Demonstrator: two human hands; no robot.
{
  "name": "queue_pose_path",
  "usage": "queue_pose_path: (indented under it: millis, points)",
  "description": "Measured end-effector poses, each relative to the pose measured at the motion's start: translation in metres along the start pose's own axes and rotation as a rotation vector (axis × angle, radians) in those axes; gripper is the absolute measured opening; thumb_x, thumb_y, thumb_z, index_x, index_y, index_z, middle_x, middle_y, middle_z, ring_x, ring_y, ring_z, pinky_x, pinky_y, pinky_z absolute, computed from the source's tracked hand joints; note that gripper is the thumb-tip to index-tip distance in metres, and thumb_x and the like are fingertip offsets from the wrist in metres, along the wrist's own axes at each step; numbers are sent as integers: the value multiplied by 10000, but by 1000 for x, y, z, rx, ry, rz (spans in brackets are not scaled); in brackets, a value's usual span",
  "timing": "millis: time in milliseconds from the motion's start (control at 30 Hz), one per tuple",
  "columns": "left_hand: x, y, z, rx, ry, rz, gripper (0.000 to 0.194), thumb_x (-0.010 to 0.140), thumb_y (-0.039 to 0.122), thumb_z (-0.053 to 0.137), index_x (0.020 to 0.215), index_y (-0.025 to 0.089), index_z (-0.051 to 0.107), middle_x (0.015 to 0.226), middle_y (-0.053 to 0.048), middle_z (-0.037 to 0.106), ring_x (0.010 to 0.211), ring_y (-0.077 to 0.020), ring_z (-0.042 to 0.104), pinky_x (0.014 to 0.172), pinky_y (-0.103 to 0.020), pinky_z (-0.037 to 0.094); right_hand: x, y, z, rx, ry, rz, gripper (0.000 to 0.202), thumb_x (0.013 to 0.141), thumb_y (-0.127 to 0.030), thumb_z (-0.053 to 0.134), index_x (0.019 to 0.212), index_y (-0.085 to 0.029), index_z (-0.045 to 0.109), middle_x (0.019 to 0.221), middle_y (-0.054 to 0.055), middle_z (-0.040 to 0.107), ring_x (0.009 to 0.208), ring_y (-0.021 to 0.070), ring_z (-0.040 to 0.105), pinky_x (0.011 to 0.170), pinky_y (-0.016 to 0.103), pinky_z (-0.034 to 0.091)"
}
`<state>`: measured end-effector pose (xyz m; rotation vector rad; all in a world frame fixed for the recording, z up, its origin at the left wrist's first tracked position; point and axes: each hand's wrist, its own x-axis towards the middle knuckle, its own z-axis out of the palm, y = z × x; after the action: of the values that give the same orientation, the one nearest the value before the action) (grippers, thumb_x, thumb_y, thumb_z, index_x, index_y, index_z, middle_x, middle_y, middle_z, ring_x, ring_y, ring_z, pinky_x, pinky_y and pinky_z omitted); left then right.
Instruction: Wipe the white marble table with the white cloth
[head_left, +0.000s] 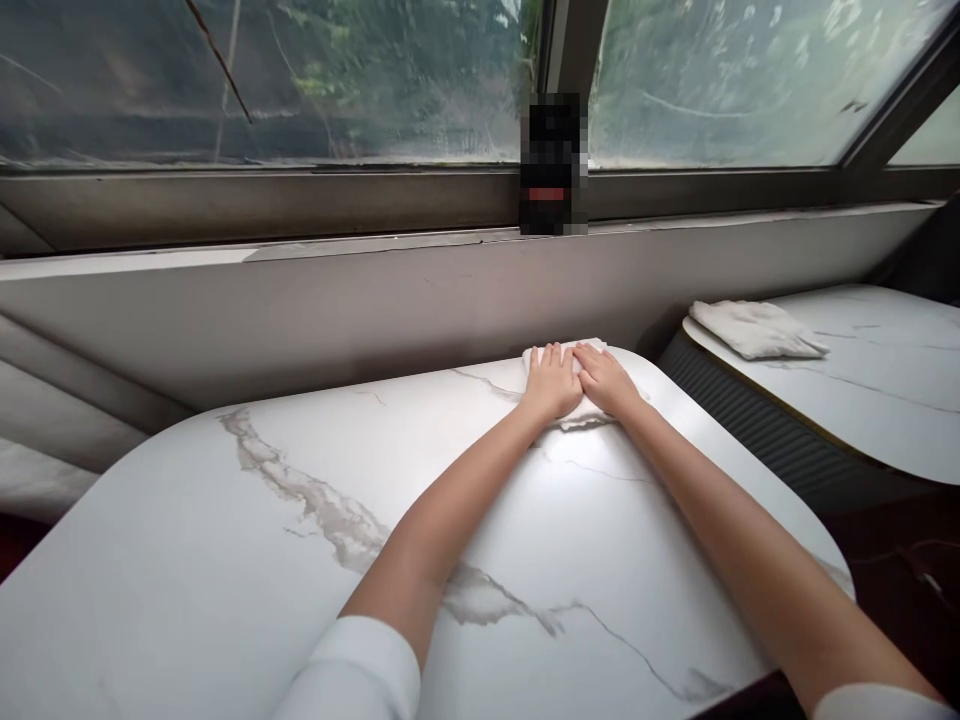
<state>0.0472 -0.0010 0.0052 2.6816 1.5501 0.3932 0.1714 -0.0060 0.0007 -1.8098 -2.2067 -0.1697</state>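
Both arms reach out over a white marble-patterned table (300, 580) to its far edge by the wall. A folded white cloth (589, 417) lies there under the hands. My left hand (553, 382) rests flat on the cloth, its fingers apart and pointing away. Beside it, touching at the thumb side, my right hand (606, 380) also presses flat on the cloth with its fingers stretched out toward the left. Part of the cloth is hidden beneath both palms.
A second marble-patterned table (892, 370) stands at the right, with another folded white cloth (757, 330) near its left corner. Behind the tables run a low wall (375, 310) and windows. A dark, pixelated object (553, 165) stands on the sill. Padded seating (52, 440) is at the left.
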Motion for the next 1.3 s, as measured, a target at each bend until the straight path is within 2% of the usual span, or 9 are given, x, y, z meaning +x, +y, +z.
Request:
queue_pose_path:
  millis: [100,200,467,667,800,900,1000,1133,1300]
  points:
    - [8,-10,2,19,27,-37,529,934,276,229,1413,60,285,1475,-145,286,1365,-235,219,1120,-431,82,16,1,7,13,18,-40,525,816,-146,294,1314,-104,453,1399,101,441,1310,227,364,1078,445,281]
    - [8,-10,3,20,41,-40,527,935,279,239,1409,56,291,1470,-155,291,1365,-243,217,1119,-437,83,16,4,9,15,14,-64,523,825,-151,290,1322,-102,445,1408,98,429,1316,222,353,1086,433,274]
    - [-23,7,-2,4,51,-33,531,937,286,260,1404,36,299,1466,-189,281,1367,-269,207,1113,-460,98,-22,-5,-5,38,15,-77,522,845,-167,275,1338,-102,435,1412,115,416,1324,222,339,1096,438,260]
    - [-93,37,-14,6,33,97,545,948,307,230,1411,24,271,1470,-194,266,1370,-286,189,1110,-489,90,-106,-25,-23,-24,35,-78,525,883,-188,247,1384,-89,367,1424,138,393,1336,230,311,1085,451,281]
    - [-155,58,-31,-12,-18,213,560,958,316,188,1422,4,230,1478,-217,223,1375,-320,145,1102,-524,90,-178,-48,-38,-84,98,-111,578,908,-188,235,1473,-136,129,1437,123,382,1346,222,288,1071,466,302]
    - [-199,66,-46,-57,-60,300,576,966,325,166,1424,-21,200,1478,-241,193,1373,-353,105,1097,-546,90,-226,-71,-50,-122,134,-153,641,902,-178,256,1477,-140,-23,1456,118,351,1354,230,271,1058,473,315]
    - [-232,65,-59,-101,-77,376,581,968,318,174,1422,-44,182,1473,-258,184,1371,-367,66,1100,-549,73,-256,-93,-59,-141,154,-197,664,883,-186,275,1474,-98,-15,1470,134,315,1348,253,284,1048,473,317]
    - [-250,56,-69,-147,-124,394,572,968,310,187,1430,-27,170,1485,-237,165,1377,-348,52,1107,-543,66,-264,-109,-63,-162,162,-257,691,859,-188,297,1465,-41,-1,1456,173,326,1341,279,294,1042,486,307]
    - [-238,34,-64,-185,-136,294,562,968,315,193,1438,7,174,1505,-181,154,1390,-292,69,1128,-494,63,-229,-115,-53,-142,115,-287,688,880,-173,285,1461,-63,-66,1432,155,379,1362,250,247,1066,486,284]
